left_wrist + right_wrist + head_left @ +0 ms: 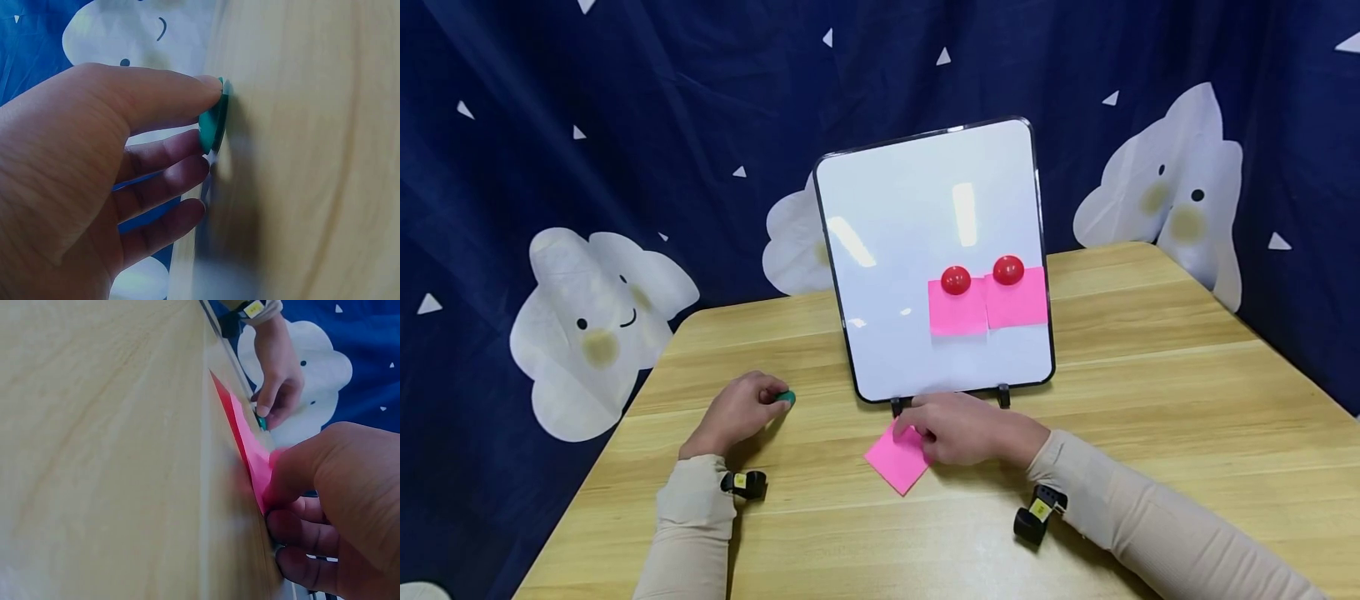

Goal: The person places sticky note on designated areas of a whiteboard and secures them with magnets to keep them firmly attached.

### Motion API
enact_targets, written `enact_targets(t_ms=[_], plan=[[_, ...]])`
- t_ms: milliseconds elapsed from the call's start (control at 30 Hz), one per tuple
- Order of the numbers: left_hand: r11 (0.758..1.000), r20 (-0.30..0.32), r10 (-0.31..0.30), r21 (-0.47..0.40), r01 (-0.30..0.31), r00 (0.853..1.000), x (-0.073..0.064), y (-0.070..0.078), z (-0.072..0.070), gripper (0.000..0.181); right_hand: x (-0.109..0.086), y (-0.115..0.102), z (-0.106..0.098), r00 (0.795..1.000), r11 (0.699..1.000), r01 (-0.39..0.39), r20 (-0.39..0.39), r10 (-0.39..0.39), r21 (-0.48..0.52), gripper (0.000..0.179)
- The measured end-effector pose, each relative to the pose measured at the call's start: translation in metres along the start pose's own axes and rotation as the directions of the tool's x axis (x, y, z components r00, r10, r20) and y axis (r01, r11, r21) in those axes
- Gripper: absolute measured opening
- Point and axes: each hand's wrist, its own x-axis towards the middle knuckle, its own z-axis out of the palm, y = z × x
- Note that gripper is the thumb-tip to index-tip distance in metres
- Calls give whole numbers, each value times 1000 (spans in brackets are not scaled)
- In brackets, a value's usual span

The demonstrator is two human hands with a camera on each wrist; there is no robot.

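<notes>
My left hand [737, 414] pinches a green round magnet [787, 398] between thumb and fingers, close over the table on the left. In the left wrist view the magnet [214, 122] stands edge-on under the thumb, and the other fingers are spread below it. A pink sticky note [898, 463] is pinched by my right hand [964, 427] at its upper corner, in front of the whiteboard. The right wrist view shows the note [247, 437] slanting above the wood, its held corner hidden by the thumb.
A black-framed whiteboard [895, 225] stands tilted on black feet [1003, 396]. Two pink notes [1017, 304] hang at its lower right, each under a red round magnet [956, 281]. Behind the wooden table [1157, 358] hangs a dark blue curtain [700, 75] with clouds.
</notes>
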Motion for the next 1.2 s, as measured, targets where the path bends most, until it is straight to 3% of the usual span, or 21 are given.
enact_targets(t_ms=[233, 667, 1200], plan=[[1000, -3, -1, -2, 1, 1000, 0, 0, 0, 20, 0, 0, 0, 1000, 1000, 4, 12, -4, -6, 43], [1000, 0, 0, -1, 0, 1000, -1, 1, 0, 20, 1, -2, -1, 999, 998, 11, -36, -9, 61, 40], [1000, 3, -1, -2, 1, 1000, -1, 2, -1, 21, 1, -1, -2, 1000, 993, -19, -13, 20, 116, 37]])
